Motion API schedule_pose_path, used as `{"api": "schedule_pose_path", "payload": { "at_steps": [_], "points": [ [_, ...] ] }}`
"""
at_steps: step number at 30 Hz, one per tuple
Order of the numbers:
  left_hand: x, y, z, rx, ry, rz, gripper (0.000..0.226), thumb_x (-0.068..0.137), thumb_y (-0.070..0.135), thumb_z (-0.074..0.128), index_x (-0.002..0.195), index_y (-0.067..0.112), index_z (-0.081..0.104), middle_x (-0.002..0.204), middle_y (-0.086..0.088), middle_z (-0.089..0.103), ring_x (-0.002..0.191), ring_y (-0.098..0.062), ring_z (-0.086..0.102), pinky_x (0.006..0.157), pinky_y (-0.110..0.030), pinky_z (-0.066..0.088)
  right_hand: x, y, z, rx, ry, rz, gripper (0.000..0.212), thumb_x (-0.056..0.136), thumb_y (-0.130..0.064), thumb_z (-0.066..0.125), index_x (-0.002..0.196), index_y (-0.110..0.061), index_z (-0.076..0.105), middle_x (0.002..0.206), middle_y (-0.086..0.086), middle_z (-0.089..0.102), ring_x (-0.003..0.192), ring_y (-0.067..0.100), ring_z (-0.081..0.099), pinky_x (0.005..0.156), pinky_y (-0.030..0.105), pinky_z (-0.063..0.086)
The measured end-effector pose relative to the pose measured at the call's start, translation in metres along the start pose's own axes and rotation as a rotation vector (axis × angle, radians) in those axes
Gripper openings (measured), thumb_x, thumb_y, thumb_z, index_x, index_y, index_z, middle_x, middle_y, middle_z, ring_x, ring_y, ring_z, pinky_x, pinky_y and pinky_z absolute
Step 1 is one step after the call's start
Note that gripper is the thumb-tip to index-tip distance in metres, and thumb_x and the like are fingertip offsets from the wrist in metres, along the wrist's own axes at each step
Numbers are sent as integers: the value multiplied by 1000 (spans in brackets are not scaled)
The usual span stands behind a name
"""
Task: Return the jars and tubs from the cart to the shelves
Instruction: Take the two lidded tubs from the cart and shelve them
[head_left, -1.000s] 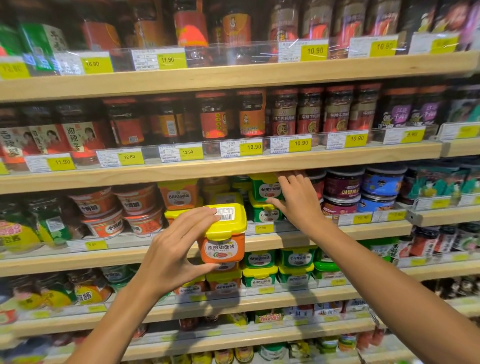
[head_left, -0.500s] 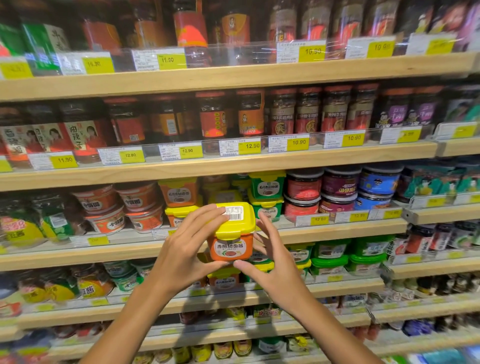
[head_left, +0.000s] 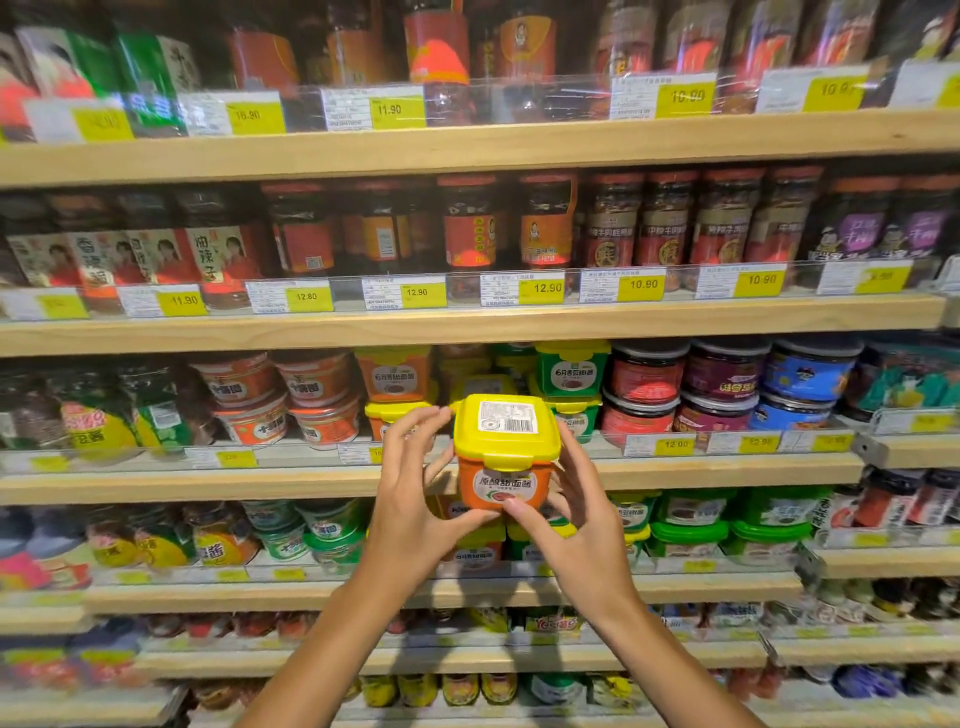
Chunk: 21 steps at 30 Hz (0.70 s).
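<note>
An orange tub with a yellow lid (head_left: 503, 457) is held up in front of the third shelf (head_left: 208, 480). My left hand (head_left: 410, 493) grips its left side and base, fingers spread along the lid edge. My right hand (head_left: 576, 514) clasps its right side and underside. Directly behind the tub, on that shelf, stand matching orange tubs with yellow lids (head_left: 394, 379) and green tubs (head_left: 570, 371). The cart is out of view.
Wooden shelves run across the whole view, with clear plastic rails and yellow price tags. Dark sauce jars (head_left: 660, 223) fill the shelf above. Round red and blue tubs (head_left: 727, 384) stand to the right, red-and-white tubs (head_left: 270, 400) to the left. Green-lidded tubs (head_left: 727, 530) line the shelf below.
My right hand left the green tubs on the shelf and came down onto the orange tub, which both hands now hold. The tub rose slightly toward the shelf.
</note>
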<state>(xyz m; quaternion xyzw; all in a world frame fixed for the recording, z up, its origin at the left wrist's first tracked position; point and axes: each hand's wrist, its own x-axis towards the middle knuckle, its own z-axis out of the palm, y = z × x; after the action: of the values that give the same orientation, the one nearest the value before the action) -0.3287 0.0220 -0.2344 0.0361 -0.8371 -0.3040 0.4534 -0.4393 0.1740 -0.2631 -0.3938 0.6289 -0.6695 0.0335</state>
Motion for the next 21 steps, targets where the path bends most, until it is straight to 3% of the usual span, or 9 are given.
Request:
{"api": "schedule_pose_path", "payload": {
  "at_steps": [5, 8, 13, 16, 21],
  "points": [
    [-5, -7, 11, 26, 67, -102, 90, 69, 27, 90, 147, 22, 45, 141, 3, 40, 136, -17, 44, 106, -37, 49, 10, 0, 1, 6, -13, -7, 86, 86, -19, 79, 154, -38, 31, 146, -23, 51, 132, 1, 52, 103, 27, 51],
    [-7, -7, 17, -118, 56, -209, 92, 75, 21, 86, 151, 35, 37, 140, 7, 42, 133, -16, 48, 100, -34, 54, 16, -1, 4, 3, -14, -5, 86, 86, -23, 78, 155, -37, 29, 146, -25, 49, 132, -1, 51, 106, 29, 50],
    [0, -2, 24, -324, 63, -324, 91, 81, 0, 78, 152, 34, 34, 144, 14, 41, 132, 0, 47, 101, -25, 52, 27, 1, 9, -45, -6, -30, 85, 86, -26, 78, 154, -42, 29, 151, -20, 45, 135, 5, 50, 107, 41, 50],
    [1, 1, 27, -394, 98, -390, 88, 83, -3, 75, 151, 34, 35, 149, 18, 37, 129, 14, 44, 98, -12, 46, 32, 4, 9, -103, 27, -69, 86, 84, -33, 79, 153, -45, 30, 155, -21, 39, 141, 2, 40, 111, 37, 46],
    [2, -6, 34, -448, 172, -435, 73, 85, -4, 73, 137, 38, 44, 140, 20, 51, 132, 7, 47, 105, -14, 43, 47, 8, 11, -113, 29, -88, 87, 84, -30, 80, 154, -44, 30, 153, -21, 41, 138, 5, 46, 106, 38, 50]
  ]
}}
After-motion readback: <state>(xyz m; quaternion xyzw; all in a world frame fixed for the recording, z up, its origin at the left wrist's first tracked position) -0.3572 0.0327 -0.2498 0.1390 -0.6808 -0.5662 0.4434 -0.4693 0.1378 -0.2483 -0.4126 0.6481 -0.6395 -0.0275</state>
